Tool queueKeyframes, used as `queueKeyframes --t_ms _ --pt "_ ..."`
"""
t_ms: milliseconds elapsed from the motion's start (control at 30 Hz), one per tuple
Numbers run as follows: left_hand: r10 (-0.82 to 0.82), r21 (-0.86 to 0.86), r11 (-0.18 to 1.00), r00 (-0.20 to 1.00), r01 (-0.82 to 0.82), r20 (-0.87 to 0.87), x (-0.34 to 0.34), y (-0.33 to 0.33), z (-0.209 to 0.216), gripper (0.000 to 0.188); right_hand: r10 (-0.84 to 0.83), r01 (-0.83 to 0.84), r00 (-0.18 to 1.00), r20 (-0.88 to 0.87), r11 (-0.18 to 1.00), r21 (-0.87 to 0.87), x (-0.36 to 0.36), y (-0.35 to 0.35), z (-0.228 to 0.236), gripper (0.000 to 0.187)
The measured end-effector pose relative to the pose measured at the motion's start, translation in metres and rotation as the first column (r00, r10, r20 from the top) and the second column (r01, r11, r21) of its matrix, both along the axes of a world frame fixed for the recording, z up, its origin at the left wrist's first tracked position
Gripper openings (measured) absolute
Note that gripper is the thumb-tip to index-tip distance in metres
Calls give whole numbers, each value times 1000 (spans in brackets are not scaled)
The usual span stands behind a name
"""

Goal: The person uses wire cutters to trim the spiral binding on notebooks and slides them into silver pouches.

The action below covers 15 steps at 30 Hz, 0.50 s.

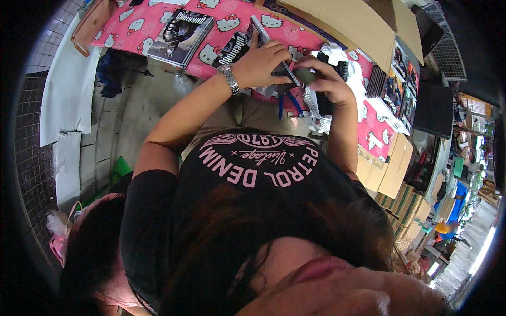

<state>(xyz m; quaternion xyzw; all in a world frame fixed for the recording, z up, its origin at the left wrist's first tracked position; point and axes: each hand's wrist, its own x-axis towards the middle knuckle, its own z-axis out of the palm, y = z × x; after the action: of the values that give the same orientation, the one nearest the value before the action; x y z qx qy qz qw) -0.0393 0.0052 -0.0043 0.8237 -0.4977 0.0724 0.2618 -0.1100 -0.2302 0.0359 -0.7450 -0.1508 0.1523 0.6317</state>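
My left hand [262,64], with a metal-band watch at the wrist, is closed on a dark-covered notebook [261,31] held tilted up on edge. At the notebook's near right edge is my right hand [329,81], its fingers curled round a small dark green rounded thing [304,75] whose kind I cannot make out. Partly under my left hand, another notebook [232,50] with a dark illustrated cover lies on the table. Farther left rests a stack of similar notebooks [181,36]. Just below my right hand hang a pale coiled strip [312,104] and blue handles [290,104].
A pink cat-print cloth [228,22] covers the table. Cardboard [337,21] rises along the far side. More illustrated notebooks [401,87] and black coils [376,82] are on the right, near white crumpled material [354,87]. A brown pouch [94,23] lies at the far left.
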Motion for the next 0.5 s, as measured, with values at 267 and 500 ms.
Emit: queueKeyframes --t_ms 267,500 --pt "7 -32 999 998 -8 -60 4 1 4 53 -97 79 991 -96 981 -177 7 7 5 61" --pt "51 90 994 997 -55 52 52 20 6 50 87 -59 994 -60 926 373 35 17 -4 56"
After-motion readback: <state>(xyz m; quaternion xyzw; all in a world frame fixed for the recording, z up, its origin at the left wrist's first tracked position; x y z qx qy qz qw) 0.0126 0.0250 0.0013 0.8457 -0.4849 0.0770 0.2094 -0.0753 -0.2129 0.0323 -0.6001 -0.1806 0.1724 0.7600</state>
